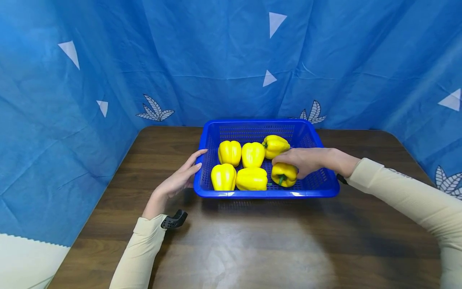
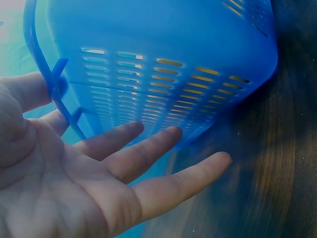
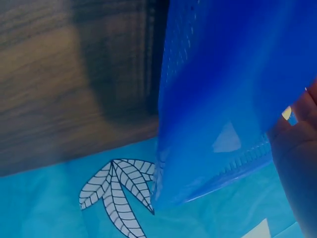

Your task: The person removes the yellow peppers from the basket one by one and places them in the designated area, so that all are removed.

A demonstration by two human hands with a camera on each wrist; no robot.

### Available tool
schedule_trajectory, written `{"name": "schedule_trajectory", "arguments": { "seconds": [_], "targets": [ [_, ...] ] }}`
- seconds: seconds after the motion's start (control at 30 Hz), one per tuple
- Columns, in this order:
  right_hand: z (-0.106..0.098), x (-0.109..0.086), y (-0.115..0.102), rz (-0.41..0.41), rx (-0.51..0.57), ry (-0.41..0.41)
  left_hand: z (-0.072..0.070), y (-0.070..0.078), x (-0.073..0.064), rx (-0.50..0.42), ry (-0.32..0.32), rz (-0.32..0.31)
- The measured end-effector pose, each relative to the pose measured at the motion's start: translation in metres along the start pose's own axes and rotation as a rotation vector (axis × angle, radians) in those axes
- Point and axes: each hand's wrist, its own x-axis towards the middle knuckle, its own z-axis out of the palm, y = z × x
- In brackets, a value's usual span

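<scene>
Right hand (image 1: 302, 159) has got its fingers curled round a yellow pepper (image 1: 283, 179) at the near right of the blue basket (image 1: 266, 194), stem pointing near, while the left hand (image 1: 177, 180) is just kinda spread, touching the basket's left rim, and the other five peppers (image 1: 252, 155) sit left and far of that one, all on a wood bench (image 1: 245, 249)

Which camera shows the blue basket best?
The head view: it shows nearly the whole basket, with yellow peppers inside. The left wrist view shows mostly one slotted side from outside; the right wrist view, only a blurry part.
</scene>
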Motion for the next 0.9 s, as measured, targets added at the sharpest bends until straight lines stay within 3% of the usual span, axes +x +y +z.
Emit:
{"name": "schedule_trajectory", "arguments": {
  "seconds": [0.27, 0.6, 0.9],
  "targets": [
    [0.001, -0.006, 0.002, 0.017, 0.029, 0.027, 0.0, 0.0, 0.0, 0.002, -0.006, 0.007],
    [-0.002, -0.014, 0.0, -0.002, 0.005, 0.133, 0.001, 0.001, 0.0, 0.004, -0.003, 0.004],
    [-0.008, -0.018, -0.005, 0.059, 0.021, 0.208, -0.001, -0.001, 0.0, 0.006, 0.0, -0.005]
  ]
}}
